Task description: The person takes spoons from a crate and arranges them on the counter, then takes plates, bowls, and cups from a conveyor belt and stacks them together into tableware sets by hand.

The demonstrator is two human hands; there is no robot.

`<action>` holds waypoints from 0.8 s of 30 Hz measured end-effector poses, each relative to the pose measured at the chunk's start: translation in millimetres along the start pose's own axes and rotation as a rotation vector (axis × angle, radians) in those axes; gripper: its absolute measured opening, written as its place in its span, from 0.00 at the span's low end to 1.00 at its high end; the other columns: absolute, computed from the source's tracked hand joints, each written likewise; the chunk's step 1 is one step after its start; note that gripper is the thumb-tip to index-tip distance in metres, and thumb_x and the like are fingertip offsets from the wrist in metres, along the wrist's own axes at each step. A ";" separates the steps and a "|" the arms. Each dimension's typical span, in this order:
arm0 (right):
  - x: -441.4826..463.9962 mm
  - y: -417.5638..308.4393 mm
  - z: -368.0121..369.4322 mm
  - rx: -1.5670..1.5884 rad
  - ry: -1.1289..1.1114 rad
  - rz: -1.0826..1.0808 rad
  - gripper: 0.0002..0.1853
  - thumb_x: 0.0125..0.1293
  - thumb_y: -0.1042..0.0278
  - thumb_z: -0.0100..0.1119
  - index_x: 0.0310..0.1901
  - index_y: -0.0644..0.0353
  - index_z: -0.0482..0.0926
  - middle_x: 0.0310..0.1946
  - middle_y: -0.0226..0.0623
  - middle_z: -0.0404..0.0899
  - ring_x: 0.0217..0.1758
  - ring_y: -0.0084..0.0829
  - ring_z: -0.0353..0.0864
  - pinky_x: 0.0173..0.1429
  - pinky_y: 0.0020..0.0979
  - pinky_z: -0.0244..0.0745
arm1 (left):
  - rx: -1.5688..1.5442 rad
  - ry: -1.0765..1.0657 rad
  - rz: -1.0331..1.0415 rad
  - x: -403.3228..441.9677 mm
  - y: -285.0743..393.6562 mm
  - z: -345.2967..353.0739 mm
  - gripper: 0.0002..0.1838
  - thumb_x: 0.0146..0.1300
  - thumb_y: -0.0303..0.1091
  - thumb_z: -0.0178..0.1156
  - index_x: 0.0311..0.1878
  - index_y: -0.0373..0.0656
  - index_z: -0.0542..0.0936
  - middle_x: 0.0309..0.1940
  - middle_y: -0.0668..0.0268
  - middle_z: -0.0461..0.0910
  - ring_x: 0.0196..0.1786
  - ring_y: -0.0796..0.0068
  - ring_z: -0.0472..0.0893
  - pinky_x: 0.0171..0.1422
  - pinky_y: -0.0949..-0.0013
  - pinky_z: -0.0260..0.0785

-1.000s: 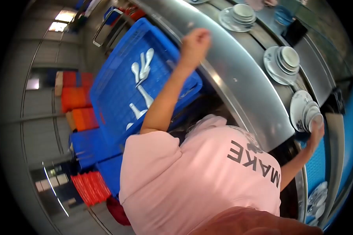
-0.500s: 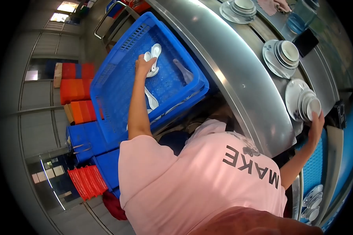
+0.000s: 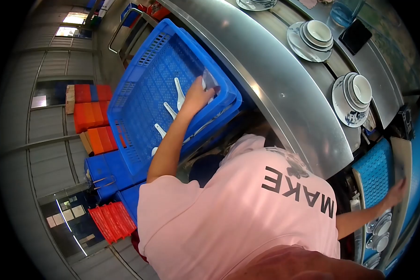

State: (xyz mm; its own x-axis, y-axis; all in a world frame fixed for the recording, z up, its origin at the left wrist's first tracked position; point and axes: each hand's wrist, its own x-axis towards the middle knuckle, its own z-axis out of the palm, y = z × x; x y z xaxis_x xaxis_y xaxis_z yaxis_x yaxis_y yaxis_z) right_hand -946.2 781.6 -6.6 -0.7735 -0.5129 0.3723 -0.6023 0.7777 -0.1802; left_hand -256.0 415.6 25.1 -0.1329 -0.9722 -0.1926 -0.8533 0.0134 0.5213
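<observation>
My left hand (image 3: 198, 97) is closed around white spoons at the right-hand side of the blue basket (image 3: 142, 93); its fingers partly hide them. Separate white spoons (image 3: 179, 94) lie on the basket floor beside my left forearm. Over the pale edge of the blue belt, my right hand (image 3: 395, 193) is open, with nothing visible in it, just above stacked bowls and plates (image 3: 382, 226). Higher up, a bowl stack (image 3: 360, 88) stands on a patterned plate, and another bowl stack (image 3: 318, 32) sits on a plate beyond it.
A curved steel counter edge (image 3: 284, 95) runs between basket and dishes. A black phone (image 3: 355, 36) and a blue-tinted container (image 3: 343, 14) are at upper right. Blue crates (image 3: 108, 175), orange crates (image 3: 95, 114) and red stacked trays (image 3: 111, 221) stand at left.
My left hand has moved right across the basket with the spoons. My right hand has left the bowl stack and moved down and right. The dish stacks have shifted up in the view.
</observation>
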 end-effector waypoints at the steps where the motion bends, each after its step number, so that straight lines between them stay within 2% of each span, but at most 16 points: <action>1: -1.9 13.3 -14.9 -0.108 -0.010 0.053 0.21 0.65 0.51 0.44 0.52 0.55 0.73 0.49 0.41 0.75 0.52 0.40 0.74 0.55 0.35 0.68 | 0.135 0.028 -0.020 2.8 0.2 5.1 0.29 0.49 0.38 0.61 0.53 0.35 0.66 0.42 0.45 0.75 0.48 0.50 0.74 0.53 0.60 0.66; 3: -7.5 16.6 -38.2 -0.272 -0.048 0.159 0.23 0.65 0.48 0.42 0.54 0.54 0.72 0.50 0.42 0.74 0.53 0.42 0.72 0.57 0.37 0.66 | 0.403 0.081 -0.049 9.0 3.1 15.2 0.31 0.47 0.37 0.63 0.52 0.34 0.64 0.43 0.44 0.74 0.49 0.47 0.74 0.54 0.60 0.66; 5: -22.6 18.7 -60.0 -0.393 -0.102 0.276 0.23 0.65 0.48 0.40 0.55 0.52 0.71 0.51 0.42 0.73 0.55 0.45 0.71 0.59 0.38 0.63 | 0.316 0.044 -0.145 17.7 2.9 17.4 0.32 0.44 0.36 0.66 0.52 0.35 0.63 0.43 0.43 0.74 0.48 0.46 0.74 0.53 0.58 0.66; 6: -15.3 65.8 -48.3 -0.387 -0.258 0.414 0.25 0.65 0.47 0.40 0.57 0.52 0.69 0.53 0.43 0.72 0.56 0.46 0.69 0.61 0.40 0.62 | 0.272 0.016 -0.179 24.1 1.2 18.6 0.33 0.43 0.36 0.67 0.51 0.35 0.63 0.42 0.43 0.74 0.48 0.45 0.74 0.52 0.57 0.67; 8: -28.5 107.8 -35.8 -0.045 -0.272 0.447 0.26 0.65 0.46 0.38 0.59 0.52 0.67 0.57 0.43 0.67 0.61 0.44 0.64 0.63 0.39 0.58 | -0.078 0.066 -0.091 21.9 3.4 9.1 0.31 0.41 0.30 0.65 0.51 0.38 0.65 0.38 0.52 0.77 0.41 0.58 0.78 0.45 0.63 0.71; 10: -29.5 153.0 -23.2 -0.149 -0.247 0.335 0.28 0.64 0.45 0.39 0.58 0.56 0.68 0.56 0.45 0.69 0.59 0.44 0.66 0.62 0.38 0.58 | -0.454 -0.029 -0.019 39.5 -46.0 25.3 0.28 0.40 0.26 0.62 0.49 0.38 0.67 0.37 0.57 0.77 0.40 0.65 0.78 0.44 0.67 0.70; 11: -34.0 148.4 -32.4 -0.131 -0.211 0.322 0.27 0.64 0.46 0.40 0.57 0.55 0.69 0.55 0.44 0.69 0.59 0.44 0.66 0.62 0.37 0.58 | -0.408 -0.069 -0.069 32.6 -26.5 21.5 0.26 0.40 0.24 0.60 0.47 0.37 0.69 0.38 0.60 0.77 0.41 0.67 0.77 0.45 0.68 0.70; 12: -37.5 156.1 -35.2 -0.142 -0.110 0.281 0.25 0.65 0.49 0.41 0.57 0.56 0.69 0.55 0.43 0.70 0.59 0.44 0.67 0.62 0.37 0.59 | -0.514 -0.026 -0.074 22.5 -19.6 25.3 0.25 0.43 0.22 0.56 0.50 0.38 0.71 0.39 0.63 0.76 0.42 0.70 0.76 0.48 0.69 0.67; 14: -46.7 199.0 -38.5 0.062 -0.042 0.254 0.23 0.64 0.58 0.45 0.57 0.61 0.68 0.55 0.45 0.70 0.58 0.40 0.69 0.61 0.33 0.61 | -0.641 -0.094 -0.253 12.6 -16.3 21.9 0.20 0.48 0.24 0.57 0.48 0.37 0.72 0.39 0.61 0.77 0.40 0.68 0.77 0.45 0.69 0.70; 16: -65.5 270.4 -12.6 0.257 -0.200 0.248 0.22 0.61 0.68 0.44 0.57 0.63 0.68 0.53 0.47 0.71 0.58 0.38 0.69 0.60 0.32 0.61 | -0.826 -0.108 -0.426 10.9 -30.0 17.9 0.16 0.52 0.25 0.55 0.47 0.36 0.73 0.37 0.61 0.77 0.38 0.67 0.78 0.42 0.68 0.72; 17: -64.1 224.9 -29.3 0.310 -0.483 0.271 0.23 0.60 0.65 0.44 0.57 0.64 0.66 0.53 0.49 0.70 0.58 0.42 0.68 0.60 0.33 0.61 | -0.846 -0.106 -0.427 8.0 -25.0 16.4 0.16 0.53 0.26 0.54 0.46 0.36 0.73 0.37 0.61 0.77 0.37 0.67 0.78 0.40 0.69 0.71; 18: -74.0 267.8 -2.7 -0.032 -0.418 0.212 0.25 0.60 0.60 0.46 0.57 0.65 0.65 0.53 0.52 0.69 0.59 0.46 0.66 0.61 0.35 0.60 | -0.784 -0.143 -0.415 9.1 -30.0 16.9 0.16 0.53 0.26 0.54 0.47 0.35 0.73 0.39 0.61 0.77 0.38 0.68 0.78 0.40 0.70 0.71; 19: -71.9 237.0 -8.7 -0.134 -0.448 0.241 0.27 0.58 0.56 0.47 0.57 0.65 0.65 0.54 0.54 0.68 0.60 0.49 0.64 0.61 0.38 0.59 | -0.724 -0.172 -0.407 13.0 -33.3 18.1 0.16 0.54 0.27 0.54 0.48 0.35 0.72 0.40 0.61 0.77 0.38 0.69 0.77 0.40 0.70 0.70; 20: -69.9 214.1 -13.2 -0.192 -0.442 0.248 0.28 0.58 0.56 0.48 0.57 0.64 0.65 0.55 0.54 0.67 0.61 0.48 0.64 0.62 0.38 0.59 | -0.623 -0.189 -0.360 14.9 -25.8 21.1 0.16 0.55 0.27 0.54 0.48 0.35 0.72 0.40 0.61 0.77 0.38 0.70 0.77 0.40 0.71 0.69; 21: -71.8 187.8 -13.7 -0.168 -0.260 0.235 0.25 0.54 0.60 0.51 0.52 0.64 0.70 0.49 0.52 0.72 0.54 0.47 0.70 0.56 0.38 0.63 | -0.523 -0.195 -0.313 12.6 -14.8 22.1 0.17 0.55 0.28 0.54 0.49 0.34 0.72 0.40 0.61 0.77 0.39 0.71 0.76 0.41 0.71 0.68; 24: -62.9 141.1 -17.6 -0.130 -0.326 0.257 0.23 0.54 0.60 0.51 0.51 0.63 0.72 0.47 0.53 0.73 0.52 0.47 0.71 0.55 0.39 0.64 | -0.414 -0.194 -0.234 11.6 -4.2 29.5 0.18 0.56 0.29 0.55 0.50 0.34 0.71 0.41 0.62 0.77 0.39 0.72 0.76 0.42 0.72 0.67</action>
State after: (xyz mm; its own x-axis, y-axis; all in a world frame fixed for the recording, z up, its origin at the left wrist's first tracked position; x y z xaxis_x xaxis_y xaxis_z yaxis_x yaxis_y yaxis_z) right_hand -979.1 930.0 -39.4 -0.9294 -0.3686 0.0200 -0.3686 0.9236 -0.1052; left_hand -268.9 411.1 -3.8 -0.0867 -0.8764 -0.4738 -0.6053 -0.3314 0.7237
